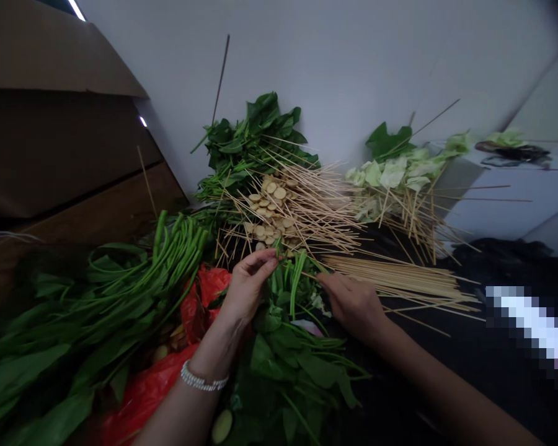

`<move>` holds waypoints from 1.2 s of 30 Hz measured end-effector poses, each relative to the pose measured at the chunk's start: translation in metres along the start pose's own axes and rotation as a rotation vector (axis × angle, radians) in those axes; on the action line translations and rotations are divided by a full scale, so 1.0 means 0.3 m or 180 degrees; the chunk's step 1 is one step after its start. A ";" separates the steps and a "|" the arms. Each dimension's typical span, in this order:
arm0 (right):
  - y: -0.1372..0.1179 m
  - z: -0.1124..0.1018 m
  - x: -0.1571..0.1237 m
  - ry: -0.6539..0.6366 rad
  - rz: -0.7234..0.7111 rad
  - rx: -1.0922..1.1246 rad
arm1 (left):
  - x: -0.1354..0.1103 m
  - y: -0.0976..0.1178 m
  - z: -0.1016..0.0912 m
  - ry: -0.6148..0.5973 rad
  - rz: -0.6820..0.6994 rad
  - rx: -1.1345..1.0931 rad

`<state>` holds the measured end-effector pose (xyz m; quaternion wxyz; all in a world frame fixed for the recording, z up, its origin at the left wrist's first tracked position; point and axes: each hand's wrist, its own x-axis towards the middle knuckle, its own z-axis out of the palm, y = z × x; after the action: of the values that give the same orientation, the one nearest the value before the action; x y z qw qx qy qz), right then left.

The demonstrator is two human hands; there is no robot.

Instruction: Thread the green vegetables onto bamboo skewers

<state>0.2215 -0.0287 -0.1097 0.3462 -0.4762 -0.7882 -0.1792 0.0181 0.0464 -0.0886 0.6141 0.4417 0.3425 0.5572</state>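
Reaching in from the near edge, the left hand (248, 288) is raised with the wrist bent back. Its thumb and fingertips are pinched together on the upper stems of the leafy greens (283, 353), just left of the near end of the bare skewers (400, 279). A beaded bracelet (202, 379) circles that wrist.

The right hand (353, 303) lies palm down with the knuckles up and the forearm stretching back to the lower right. Its fingers curl toward the point where the greens meet the near tips of the bare skewers. Whether it grips anything cannot be told, since the fingertips are hidden under the hand.

The greens lie between the two hands and spread toward the viewer, left of and below the bare skewers. A red plastic bag (204, 291) shows further left of the skewers, under the left wrist, and long green stalks (167, 260) lie beyond it. Behind the bare skewers sits a pile of sticks threaded with pale rounds (272, 214). To the right of that pile are sticks threaded with light cabbage leaves (395, 173). A pixelated patch (534, 328) right of the bare skewers cannot be read.
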 end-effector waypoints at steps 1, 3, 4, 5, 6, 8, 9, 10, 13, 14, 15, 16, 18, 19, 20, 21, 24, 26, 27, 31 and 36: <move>-0.001 0.001 -0.001 -0.0009 0.0003 -0.0020 | -0.002 -0.003 -0.001 -0.0037 0.0017 0.0085; -0.002 0.004 -0.002 -0.0002 0.0009 -0.0043 | -0.005 -0.007 -0.002 -0.0092 0.0074 0.0280; -0.002 0.005 -0.003 0.0000 0.0010 -0.0043 | -0.006 -0.008 -0.003 -0.0118 0.0104 0.0371; -0.001 0.006 -0.004 -0.0003 0.0009 -0.0035 | -0.007 -0.008 -0.002 -0.0140 0.0132 0.0438; -0.001 0.007 -0.005 -0.0011 0.0006 -0.0025 | -0.007 -0.008 -0.002 -0.0163 0.0152 0.0481; -0.001 0.007 -0.006 -0.0036 0.0010 -0.0001 | -0.005 -0.006 -0.001 -0.0196 0.0170 0.0519; -0.001 0.006 -0.006 -0.0045 0.0022 0.0009 | -0.004 -0.006 0.000 -0.0192 0.0170 0.0512; -0.002 0.006 -0.006 -0.0045 0.0030 0.0023 | -0.002 -0.006 0.000 -0.0167 0.0168 0.0487; -0.002 0.004 -0.004 0.0000 0.0042 0.0045 | 0.002 -0.006 0.000 -0.0007 0.0167 0.0432; -0.002 0.004 -0.004 0.0014 0.0041 0.0042 | 0.003 -0.006 0.000 0.0040 0.0155 0.0441; -0.002 0.004 -0.003 0.0019 0.0038 0.0036 | 0.003 -0.005 -0.001 0.0072 0.0138 0.0462; -0.001 0.004 -0.003 0.0014 0.0036 0.0030 | 0.002 -0.005 -0.001 0.0087 0.0115 0.0489; -0.001 0.004 -0.002 0.0004 0.0038 0.0032 | 0.000 -0.003 0.000 0.0081 0.0050 0.0519; -0.001 0.004 -0.002 0.0001 0.0046 0.0046 | -0.001 -0.002 0.000 0.0061 0.0007 0.0521; -0.001 0.004 -0.002 0.0003 0.0056 0.0070 | -0.003 -0.002 0.001 0.0040 -0.0033 0.0520; -0.002 0.004 -0.003 0.0003 0.0070 0.0097 | -0.004 -0.002 0.002 0.0022 -0.0064 0.0515; -0.005 0.007 -0.006 -0.0016 0.0112 0.0163 | -0.007 -0.001 0.005 -0.0013 -0.0106 0.0494; -0.007 0.009 -0.008 -0.0024 0.0131 0.0169 | -0.008 -0.001 0.008 -0.0029 -0.0144 0.0467; -0.008 0.010 -0.008 -0.0021 0.0137 0.0171 | -0.009 0.000 0.009 -0.0029 -0.0163 0.0457; -0.007 0.008 -0.007 0.0011 0.0172 0.0166 | -0.015 0.003 0.014 -0.0005 -0.0149 0.0460; 0.000 0.004 -0.003 -0.0036 0.0262 0.0116 | -0.021 0.004 0.018 -0.0346 -0.0280 0.0438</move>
<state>0.2213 -0.0285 -0.1113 0.3575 -0.5028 -0.7730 -0.1478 0.0217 0.0394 -0.0861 0.6239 0.4970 0.3652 0.4800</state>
